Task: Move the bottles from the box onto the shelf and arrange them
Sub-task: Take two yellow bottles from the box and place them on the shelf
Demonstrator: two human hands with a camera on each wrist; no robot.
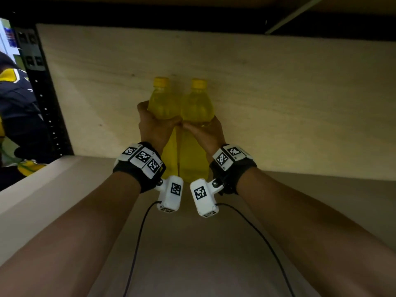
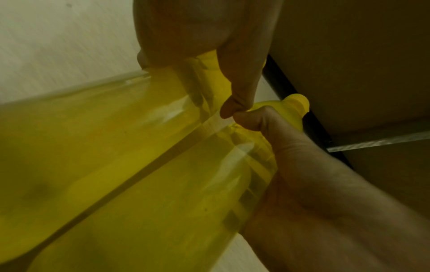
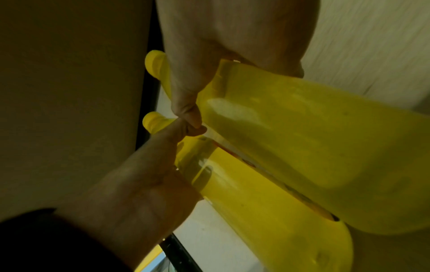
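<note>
Two clear bottles of yellow liquid with yellow caps are held side by side over the pale wooden shelf board (image 1: 278, 103). My left hand (image 1: 154, 127) grips the left bottle (image 1: 162, 103) around its upper body. My right hand (image 1: 203, 131) grips the right bottle (image 1: 196, 108) the same way. The two thumbs touch between the bottles. Their bases are near the board's front edge; whether they rest on it is hidden. In the left wrist view my left hand (image 2: 197, 36) wraps the left bottle (image 2: 93, 128). In the right wrist view my right hand (image 3: 232, 36) wraps the right bottle (image 3: 302, 138).
A black perforated shelf post (image 1: 42, 93) stands at the left, with a person in dark and yellow clothing (image 1: 17, 99) beyond it. A dark upper shelf (image 1: 192, 9) hangs overhead. The board stretches bare to both sides of the bottles. A pale ledge (image 1: 42, 189) lies below left.
</note>
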